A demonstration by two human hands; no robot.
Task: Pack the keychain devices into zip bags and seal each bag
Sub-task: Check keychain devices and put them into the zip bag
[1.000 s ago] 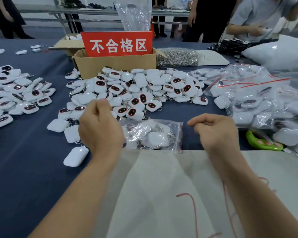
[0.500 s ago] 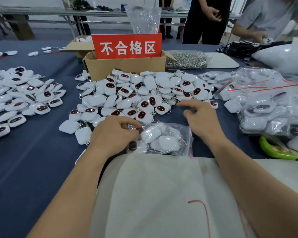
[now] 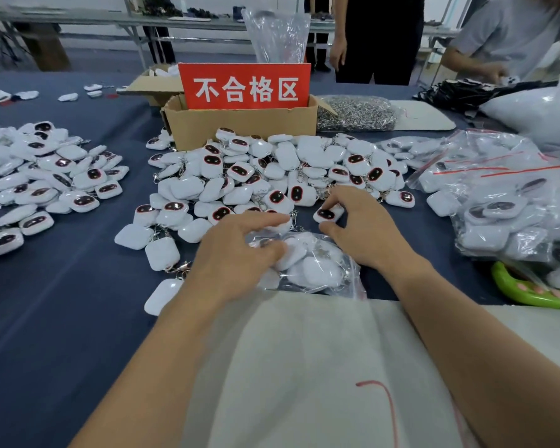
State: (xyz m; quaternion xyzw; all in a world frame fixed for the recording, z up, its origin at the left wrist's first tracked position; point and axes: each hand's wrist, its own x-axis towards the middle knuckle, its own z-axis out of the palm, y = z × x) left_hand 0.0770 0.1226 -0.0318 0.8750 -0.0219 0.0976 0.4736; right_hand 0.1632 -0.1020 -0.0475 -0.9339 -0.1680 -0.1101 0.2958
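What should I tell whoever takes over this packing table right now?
Left hand rests on the part-filled zip bag; whether it grips is unclear.
Right hand pinches one device at the near edge of the loose pile.
Done: filled bags lie at the right.
To do: drop this device in, seal the bag, then pack the rest of the pile.
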